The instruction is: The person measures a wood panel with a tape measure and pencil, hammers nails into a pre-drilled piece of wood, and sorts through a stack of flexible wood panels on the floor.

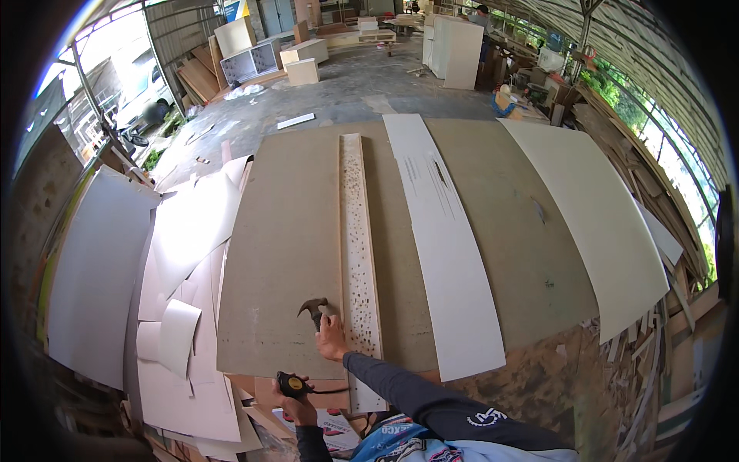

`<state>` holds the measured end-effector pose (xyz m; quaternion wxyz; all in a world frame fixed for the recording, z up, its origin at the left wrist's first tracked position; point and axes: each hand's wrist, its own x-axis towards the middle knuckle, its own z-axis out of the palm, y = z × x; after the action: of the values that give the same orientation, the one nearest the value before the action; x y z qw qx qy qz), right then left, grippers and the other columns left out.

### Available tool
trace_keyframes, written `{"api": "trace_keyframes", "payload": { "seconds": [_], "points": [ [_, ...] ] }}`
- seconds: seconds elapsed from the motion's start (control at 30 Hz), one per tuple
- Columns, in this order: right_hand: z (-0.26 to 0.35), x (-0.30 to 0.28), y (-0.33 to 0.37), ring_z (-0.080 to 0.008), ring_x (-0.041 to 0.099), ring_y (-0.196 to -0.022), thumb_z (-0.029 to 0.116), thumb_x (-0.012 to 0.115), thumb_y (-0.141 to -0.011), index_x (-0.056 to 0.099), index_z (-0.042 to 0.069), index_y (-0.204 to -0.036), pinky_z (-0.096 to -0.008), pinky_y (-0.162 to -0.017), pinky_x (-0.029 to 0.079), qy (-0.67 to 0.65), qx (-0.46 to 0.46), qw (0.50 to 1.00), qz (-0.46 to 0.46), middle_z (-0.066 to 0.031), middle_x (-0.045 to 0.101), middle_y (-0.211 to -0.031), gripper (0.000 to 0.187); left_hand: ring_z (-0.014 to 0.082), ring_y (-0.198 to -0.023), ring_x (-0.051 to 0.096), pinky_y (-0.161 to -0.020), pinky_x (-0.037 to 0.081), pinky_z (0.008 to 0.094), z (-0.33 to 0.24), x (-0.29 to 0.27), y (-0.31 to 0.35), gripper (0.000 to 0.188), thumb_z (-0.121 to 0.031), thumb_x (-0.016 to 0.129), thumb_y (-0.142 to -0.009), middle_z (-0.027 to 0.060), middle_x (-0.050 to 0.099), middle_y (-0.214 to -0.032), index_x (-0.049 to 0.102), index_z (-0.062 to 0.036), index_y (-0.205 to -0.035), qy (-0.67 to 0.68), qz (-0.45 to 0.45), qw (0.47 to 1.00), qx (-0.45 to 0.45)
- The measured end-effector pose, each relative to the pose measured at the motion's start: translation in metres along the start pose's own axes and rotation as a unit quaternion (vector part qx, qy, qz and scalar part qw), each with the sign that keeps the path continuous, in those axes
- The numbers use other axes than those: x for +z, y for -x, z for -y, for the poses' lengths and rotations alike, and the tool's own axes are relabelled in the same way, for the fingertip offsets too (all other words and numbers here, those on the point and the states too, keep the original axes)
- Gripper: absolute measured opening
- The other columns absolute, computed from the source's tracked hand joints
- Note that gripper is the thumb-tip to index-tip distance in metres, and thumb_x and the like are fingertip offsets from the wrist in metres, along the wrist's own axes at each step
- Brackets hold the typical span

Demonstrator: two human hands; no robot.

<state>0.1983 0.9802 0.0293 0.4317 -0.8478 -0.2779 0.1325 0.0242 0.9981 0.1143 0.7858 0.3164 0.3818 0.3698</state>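
My left hand [299,406] is closed round a black and yellow tape measure [292,383] by the near edge of a large brown board [285,231]. A dark strip runs rightward from the tape measure. My right hand [332,340] grips a claw hammer [313,307] by its handle, its head pointing away from me above the board. Beside that hand lies a long, narrow panel [357,239] with a speckled white face and thin wooden edges. My right forearm crosses its near part, and its near end overhangs the board.
A white sheet strip [450,254] with slits lies right of the panel. A wider cream sheet [593,200] covers the board's right side. White offcuts [192,223] are piled at left, wood scraps [647,339] at right. Cabinets [454,50] and a person [481,17] are farther back.
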Motion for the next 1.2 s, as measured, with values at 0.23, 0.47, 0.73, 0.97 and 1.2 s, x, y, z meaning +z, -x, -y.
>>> {"api": "trace_keyframes", "payload": {
  "seconds": [0.23,0.47,0.73,0.97,1.2],
  "points": [
    [-0.030,-0.057,0.011,-0.0270,0.037,-0.124,0.021,0.059,-0.084,0.047,-0.002,-0.124,-0.0399,-0.100,0.034,-0.292,0.077,0.924,0.235,-0.0184,0.041,-0.130,0.048,0.0235,-0.079,0.060,-0.071,0.053,0.0367,0.019,0.051,0.058,0.037,-0.039,0.039,-0.097,0.0124,0.054,-0.098,0.037,-0.0098,-0.119,-0.066,0.081,0.994,-0.038],
    [-0.019,-0.227,0.130,-0.0320,0.046,-0.118,0.023,0.065,-0.077,0.044,0.003,-0.130,-0.0411,-0.104,0.031,-0.259,-0.269,0.921,0.112,-0.0150,0.050,-0.126,0.061,0.0174,-0.102,0.052,-0.086,0.047,0.0308,0.070,0.105,0.102,0.036,-0.028,0.048,-0.096,0.0070,0.047,-0.113,0.030,-0.0178,-0.125,-0.061,0.273,0.950,-0.136],
    [-0.079,-0.333,0.236,-0.0371,0.058,-0.098,0.014,0.070,-0.070,0.049,0.001,-0.117,-0.0408,-0.084,0.048,-0.101,-0.093,0.987,-0.081,-0.0190,0.059,-0.108,0.053,0.0123,-0.105,0.045,-0.087,0.040,0.0265,0.154,0.174,0.196,0.029,-0.020,0.056,-0.092,0.0036,0.048,-0.110,0.041,-0.0122,-0.115,-0.228,0.431,0.853,-0.187],
    [-0.175,-0.425,0.309,-0.0389,0.055,-0.100,0.031,0.066,-0.072,0.051,0.003,-0.112,-0.0428,-0.086,0.045,-0.029,-0.050,0.995,-0.085,-0.0209,0.058,-0.104,0.051,0.0147,-0.091,0.056,-0.079,0.047,0.0267,0.229,0.216,0.275,0.019,-0.006,0.065,-0.085,0.0069,0.057,-0.100,0.045,-0.0072,-0.086,-0.217,0.428,0.835,-0.268],
    [-0.243,-0.511,0.295,-0.0376,0.053,-0.099,0.030,0.060,-0.083,0.051,0.004,-0.111,-0.0450,-0.086,0.044,0.116,-0.049,0.991,-0.049,-0.0200,0.057,-0.103,0.040,0.0201,-0.076,0.063,-0.074,0.053,0.0349,0.213,0.224,0.222,0.012,0.003,0.058,-0.085,0.0054,0.059,-0.080,0.050,-0.0068,-0.085,-0.114,0.373,0.916,-0.098]
  ]
}}
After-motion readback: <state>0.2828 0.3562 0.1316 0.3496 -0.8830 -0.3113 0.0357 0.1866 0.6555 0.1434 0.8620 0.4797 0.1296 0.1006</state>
